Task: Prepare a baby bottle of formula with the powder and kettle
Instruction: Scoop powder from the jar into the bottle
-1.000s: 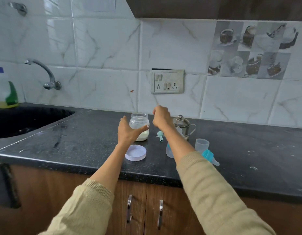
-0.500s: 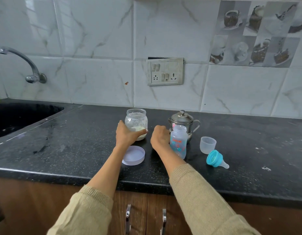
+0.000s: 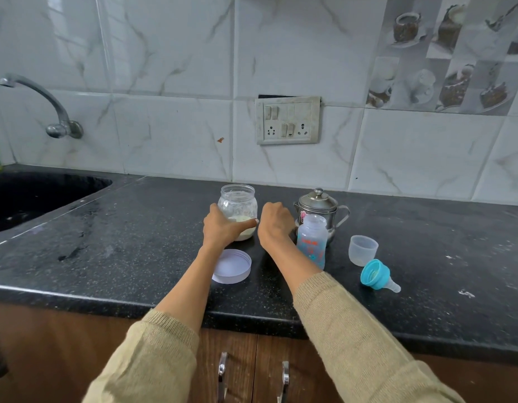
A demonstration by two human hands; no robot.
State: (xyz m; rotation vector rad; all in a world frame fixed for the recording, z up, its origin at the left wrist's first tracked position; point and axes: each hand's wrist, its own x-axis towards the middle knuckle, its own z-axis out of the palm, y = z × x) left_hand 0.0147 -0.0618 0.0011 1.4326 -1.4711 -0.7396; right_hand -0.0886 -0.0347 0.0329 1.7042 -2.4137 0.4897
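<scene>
Glass powder jar (image 3: 237, 210) — left-hand (image 3: 220, 228) grip

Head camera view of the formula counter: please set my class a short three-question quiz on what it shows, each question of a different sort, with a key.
1. True or false: the powder jar has its lid screwed on.
2. Which hand grips the powder jar? A) left hand B) right hand C) neither
3. Fill in: the blue teat ring lies on the ____, apart from the baby bottle.

Key
1. False: the white lid lies on the counter in front of the open jar.
2. A. The right hand is a closed fist between the jar and the kettle.
3. counter.
</scene>
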